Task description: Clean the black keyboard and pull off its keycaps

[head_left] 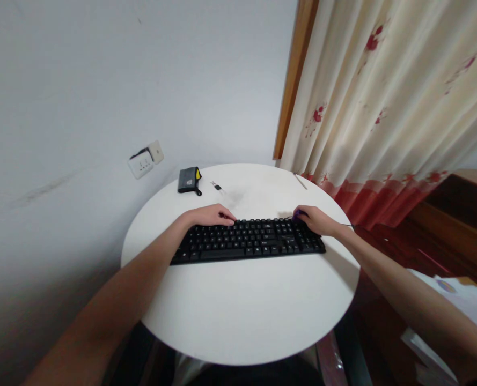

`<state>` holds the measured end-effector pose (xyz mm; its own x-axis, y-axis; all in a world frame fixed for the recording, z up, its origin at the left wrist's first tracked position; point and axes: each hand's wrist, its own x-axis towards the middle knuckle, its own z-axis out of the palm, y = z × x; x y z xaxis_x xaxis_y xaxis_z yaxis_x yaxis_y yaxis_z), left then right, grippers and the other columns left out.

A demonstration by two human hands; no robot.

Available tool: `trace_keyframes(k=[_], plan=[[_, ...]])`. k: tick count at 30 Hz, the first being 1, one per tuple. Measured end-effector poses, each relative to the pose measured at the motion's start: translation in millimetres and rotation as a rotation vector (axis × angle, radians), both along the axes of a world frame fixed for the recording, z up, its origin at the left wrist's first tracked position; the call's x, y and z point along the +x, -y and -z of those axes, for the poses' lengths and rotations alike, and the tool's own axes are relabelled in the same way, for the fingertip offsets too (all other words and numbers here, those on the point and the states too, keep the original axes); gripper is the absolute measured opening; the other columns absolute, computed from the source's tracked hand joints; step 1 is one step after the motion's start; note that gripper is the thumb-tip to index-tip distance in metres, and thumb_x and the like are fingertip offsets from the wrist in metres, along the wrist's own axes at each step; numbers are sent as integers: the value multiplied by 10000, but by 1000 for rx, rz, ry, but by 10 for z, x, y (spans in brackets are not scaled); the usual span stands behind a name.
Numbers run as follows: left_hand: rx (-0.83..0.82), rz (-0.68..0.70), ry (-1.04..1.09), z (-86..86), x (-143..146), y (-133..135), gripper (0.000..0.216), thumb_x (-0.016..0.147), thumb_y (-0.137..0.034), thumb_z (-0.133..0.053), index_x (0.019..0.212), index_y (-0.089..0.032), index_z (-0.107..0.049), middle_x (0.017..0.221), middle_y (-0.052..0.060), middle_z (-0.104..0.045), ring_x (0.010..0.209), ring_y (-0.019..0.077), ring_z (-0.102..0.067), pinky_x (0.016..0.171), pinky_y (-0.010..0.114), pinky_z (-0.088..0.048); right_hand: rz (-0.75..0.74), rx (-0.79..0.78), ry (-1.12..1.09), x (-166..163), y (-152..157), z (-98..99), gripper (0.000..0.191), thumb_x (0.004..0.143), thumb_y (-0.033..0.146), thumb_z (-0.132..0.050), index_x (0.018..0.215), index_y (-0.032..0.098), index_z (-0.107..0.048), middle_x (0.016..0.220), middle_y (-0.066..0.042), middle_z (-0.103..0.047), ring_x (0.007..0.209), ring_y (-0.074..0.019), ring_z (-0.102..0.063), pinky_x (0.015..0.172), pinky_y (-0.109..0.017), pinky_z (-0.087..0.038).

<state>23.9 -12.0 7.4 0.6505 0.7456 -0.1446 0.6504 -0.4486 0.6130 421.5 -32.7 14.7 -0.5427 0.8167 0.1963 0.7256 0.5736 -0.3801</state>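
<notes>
A black keyboard (pixel 238 244) lies across the round white table, slightly tilted in my view. My left hand (pixel 210 215) curves over its back edge on the left, with bent fingers resting on the top row of keys. At the back right corner, my right hand (pixel 313 219) is closed in a pinch around a small purple object (pixel 296 214). Its kind is mostly hidden by the fingers. Behind the keyboard lies a small tool (pixel 218 187) with a black middle and thin forked wire ends.
A grey zip pouch (pixel 188 180) with something yellow inside sits at the table's (pixel 246 311) back left. A thin metal stick (pixel 301 182) lies at the back right. Beyond are a wall socket (pixel 141 164) and a floral curtain (pixel 362 107). Papers (pixel 463 297) lie lower right.
</notes>
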Motion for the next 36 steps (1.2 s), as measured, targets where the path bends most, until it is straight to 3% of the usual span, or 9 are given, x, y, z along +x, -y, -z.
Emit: trace_keyframes(k=[4, 9, 22, 36], plan=[[-1, 2, 1, 13, -7, -12, 429, 824, -498, -632, 1151, -238, -730, 1139, 53, -728, 1025, 213, -645, 901, 283, -436, -37, -14, 20, 9, -13, 34, 110, 877, 182, -561, 922, 163, -660, 944, -77, -703, 886, -206, -625, 828, -289, -458], [-2, -6, -10, 14, -12, -15, 445, 824, -509, -629, 1161, -235, -726, 1150, 56, -724, 1030, 215, -640, 897, 284, -432, -88, 17, 104, 17, -85, 24, 155, 873, 159, -519, 924, 167, -665, 952, -80, -698, 888, -203, -618, 829, -284, -445], [-6, -8, -17, -16, 3, 10, 464, 827, -521, -623, 1173, -225, -717, 1155, 59, -721, 1032, 212, -640, 902, 283, -433, -158, 48, 441, -191, -135, -205, 217, 797, 111, -525, 939, 186, -670, 951, -78, -716, 889, -210, -638, 778, -268, -418], [-5, -7, -17, -21, 9, 15, 468, 813, -517, -622, 1174, -235, -719, 1141, 68, -722, 1013, 218, -634, 891, 300, -424, -198, -35, 502, -82, -300, -177, 242, 789, 128, -536, 965, 177, -696, 947, -93, -727, 887, -224, -655, 792, -291, -447]])
